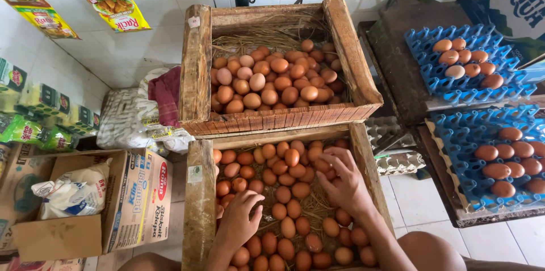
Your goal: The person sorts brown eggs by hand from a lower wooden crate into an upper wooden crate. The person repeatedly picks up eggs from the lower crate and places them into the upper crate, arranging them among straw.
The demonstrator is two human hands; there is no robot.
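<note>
One cardboard box (133, 203), a white sack (71, 194) inside. Two wooden crates: your left hand (241, 220) and right hand (343, 183) rest fingers-down, loosely curled on brown eggs (286, 194) in the near crate (198, 208); grip unclear. Far crate (196, 72) holds eggs on straw. Two blue trays (471, 129), part filled.
</note>
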